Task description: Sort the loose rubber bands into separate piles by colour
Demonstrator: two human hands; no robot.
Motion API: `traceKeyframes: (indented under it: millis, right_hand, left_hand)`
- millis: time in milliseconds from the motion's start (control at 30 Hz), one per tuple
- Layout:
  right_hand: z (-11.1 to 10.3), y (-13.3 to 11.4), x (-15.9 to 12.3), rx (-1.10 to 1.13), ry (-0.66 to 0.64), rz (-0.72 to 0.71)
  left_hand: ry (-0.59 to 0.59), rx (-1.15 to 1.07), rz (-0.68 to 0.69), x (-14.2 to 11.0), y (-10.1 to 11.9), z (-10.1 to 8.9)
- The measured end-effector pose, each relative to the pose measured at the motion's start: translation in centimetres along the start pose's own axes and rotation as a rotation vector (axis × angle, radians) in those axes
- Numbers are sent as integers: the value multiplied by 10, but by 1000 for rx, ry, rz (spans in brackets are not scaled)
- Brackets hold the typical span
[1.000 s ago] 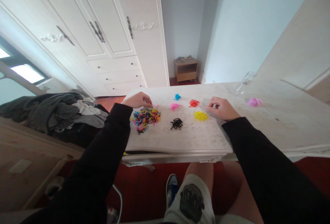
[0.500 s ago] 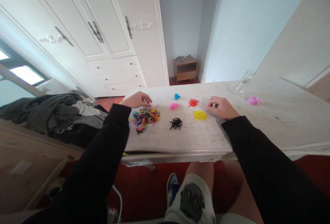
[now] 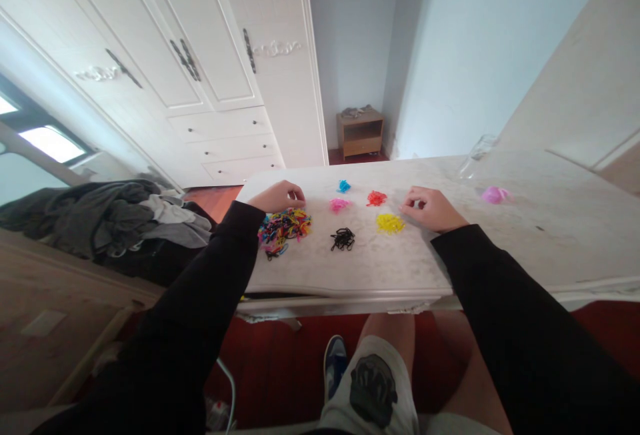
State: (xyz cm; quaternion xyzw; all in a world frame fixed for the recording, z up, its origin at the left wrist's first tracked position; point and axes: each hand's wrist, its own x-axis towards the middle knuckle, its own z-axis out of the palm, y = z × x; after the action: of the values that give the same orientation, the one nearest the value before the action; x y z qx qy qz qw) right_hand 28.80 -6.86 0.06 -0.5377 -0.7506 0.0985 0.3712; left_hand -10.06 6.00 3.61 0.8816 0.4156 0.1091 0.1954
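Note:
A mixed heap of small coloured bands (image 3: 284,227) lies on the white table (image 3: 350,268). My left hand (image 3: 278,196) rests at its far edge, fingers curled down onto the heap. Sorted little piles lie to the right: blue (image 3: 343,186), pink (image 3: 339,204), red (image 3: 376,198), yellow (image 3: 389,223) and black (image 3: 343,239). My right hand (image 3: 431,208) sits just right of the yellow pile, fingers curled together in a loose pinch; what it holds, if anything, is too small to make out.
A pink object (image 3: 493,195) and a clear glass item (image 3: 473,155) lie at the table's far right. A heap of clothes (image 3: 115,221) is on the left. White wardrobe (image 3: 200,68) and a small wooden nightstand (image 3: 360,131) stand behind.
My left hand has shifted slightly right, closer over the mixed heap. My right hand has barely moved.

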Motion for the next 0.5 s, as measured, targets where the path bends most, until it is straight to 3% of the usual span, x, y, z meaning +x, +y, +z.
traceKeyframes:
  millis: [367, 500]
  right_hand:
    - [0, 1, 0, -1, -12, 6]
    - [0, 1, 0, -4, -17, 2]
  left_hand:
    - [-118, -27, 49, -3, 0, 1]
    - [-110, -18, 23, -1, -4, 0]
